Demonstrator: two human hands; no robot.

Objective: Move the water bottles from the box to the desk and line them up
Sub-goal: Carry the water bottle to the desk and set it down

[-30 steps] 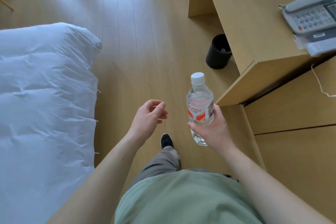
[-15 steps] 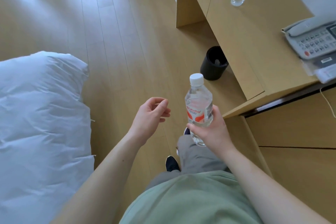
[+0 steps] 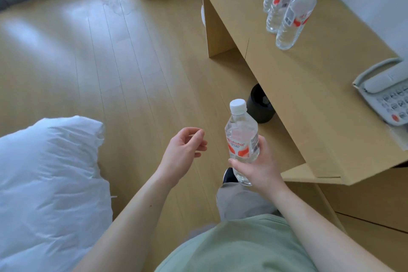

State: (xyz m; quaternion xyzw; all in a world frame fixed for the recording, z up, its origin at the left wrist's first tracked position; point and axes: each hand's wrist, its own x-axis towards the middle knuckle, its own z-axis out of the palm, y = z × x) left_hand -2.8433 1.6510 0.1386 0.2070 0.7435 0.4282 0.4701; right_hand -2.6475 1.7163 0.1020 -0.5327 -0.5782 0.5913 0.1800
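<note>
Bedding: white crumpled duvet (image 3: 48,183), lower left.
Bin: black round wastebasket (image 3: 259,104) on the wooden plank floor (image 3: 110,73).
Phone: grey corded telephone (image 3: 386,93), right edge.

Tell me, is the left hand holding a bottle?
No: the left hand is loosely curled and empty; the right hand grips the water bottle.

The water bottle (image 3: 241,137) held in the right hand (image 3: 258,166) carries a white and red label with the brand "Wahaha" in red letters; smaller print sits under it, too fine to read, and a barcode runs down the label's edge. The bottles on the desk (image 3: 289,4) show the same red and white labels, blurred. The telephone (image 3: 388,99) keys cannot be read.
</note>
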